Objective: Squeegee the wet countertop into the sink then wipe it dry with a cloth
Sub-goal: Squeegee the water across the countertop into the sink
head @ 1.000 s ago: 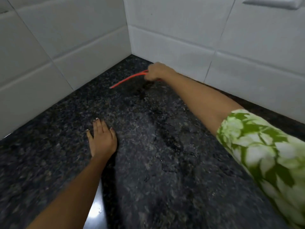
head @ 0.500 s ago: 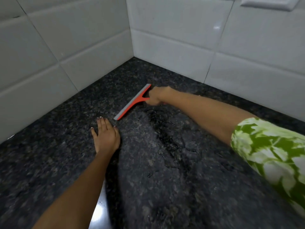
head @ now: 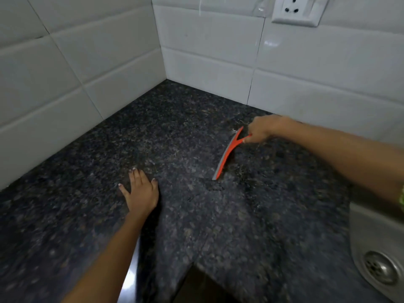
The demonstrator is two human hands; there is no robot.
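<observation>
Right hand [head: 261,130] grips an orange squeegee [head: 227,153] at centre right of the frame; left hand [head: 141,191] lies flat, fingers straight, at lower centre.

The blade meets the dark granite countertop [head: 91,193], its handle angled toward the steel sink [head: 371,243] at lower right, likely to draw water that way, while the flat palm appears to brace the reach. A wall socket [head: 297,9] sits upper right; no cloth is visible, and nothing blocks the path.

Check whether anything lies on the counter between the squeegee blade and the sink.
Nothing visible does: only bare wet black granite countertop separates the orange squeegee from the steel sink at lower right.
</observation>
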